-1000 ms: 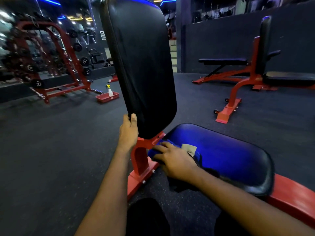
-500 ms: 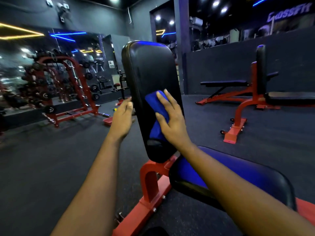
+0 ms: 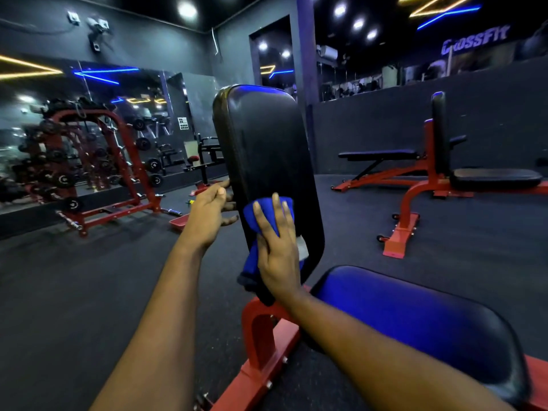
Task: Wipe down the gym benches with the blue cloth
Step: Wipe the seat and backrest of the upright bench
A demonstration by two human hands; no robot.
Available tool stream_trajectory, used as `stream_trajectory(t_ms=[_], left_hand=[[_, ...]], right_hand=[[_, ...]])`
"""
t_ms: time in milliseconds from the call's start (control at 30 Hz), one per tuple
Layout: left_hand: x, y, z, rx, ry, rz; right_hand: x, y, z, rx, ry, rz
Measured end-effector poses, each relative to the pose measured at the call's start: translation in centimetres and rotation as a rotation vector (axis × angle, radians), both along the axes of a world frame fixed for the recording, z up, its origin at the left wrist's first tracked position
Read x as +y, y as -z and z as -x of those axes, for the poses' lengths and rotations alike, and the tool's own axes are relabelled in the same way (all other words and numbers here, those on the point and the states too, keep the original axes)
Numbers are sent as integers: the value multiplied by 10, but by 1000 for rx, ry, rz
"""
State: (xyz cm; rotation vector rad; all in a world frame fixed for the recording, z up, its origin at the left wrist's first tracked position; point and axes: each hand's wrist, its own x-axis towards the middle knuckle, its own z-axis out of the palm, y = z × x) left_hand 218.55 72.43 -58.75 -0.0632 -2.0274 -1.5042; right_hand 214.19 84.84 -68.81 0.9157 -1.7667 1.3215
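- The blue cloth (image 3: pixel 248 216) is pressed against the lower half of the upright backrest pad (image 3: pixel 267 143) by the right hand (image 3: pixel 277 250), with the fingers laid straight over it. Part of the cloth hangs below the palm.
- The left hand (image 3: pixel 207 215) is held open with spread fingers, touching the pad's left edge, apparently to steady it.
- This backrest is judged to be mid-wipe, with the upper part left to cover.
- Whether the seat pad (image 3: pixel 415 321) is already wiped cannot be told.
- A flat bench (image 3: pixel 382 155) and an upright bench (image 3: pixel 492 178), well apart at the right, are presumably left to do.
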Motion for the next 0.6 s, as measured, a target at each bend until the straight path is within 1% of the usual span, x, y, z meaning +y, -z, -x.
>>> stream_trajectory(t_ms=[67,100,167,233,300,333,367,433,500,600], left_hand=[[-7,1,3,-16,12,14],[-9,1,3,-18,13,21],[-11,3,5,-4,8,21],[-11,4,6,7,10,31],[-9,5,5,21,8,31],[-7,5,5,24,5,29],[-5,5,3,27,1,30],[-5,5,4,33,-3,22],[-6,6,6,39,9,14],[-7,9,8,44,19,7]], right_hand=[[-7,-19,6,35,25,27],[-9,-16,6,39,44,42],[-11,14,2,32,124,57],[-7,61,-6,26,174,21],[-1,96,-14,-19,158,-27],[1,101,-14,-41,145,-32],[3,97,-14,-54,131,-16],[0,65,-9,-57,85,34],[-7,10,0,-32,21,93],[-11,-76,27,40,8,150]])
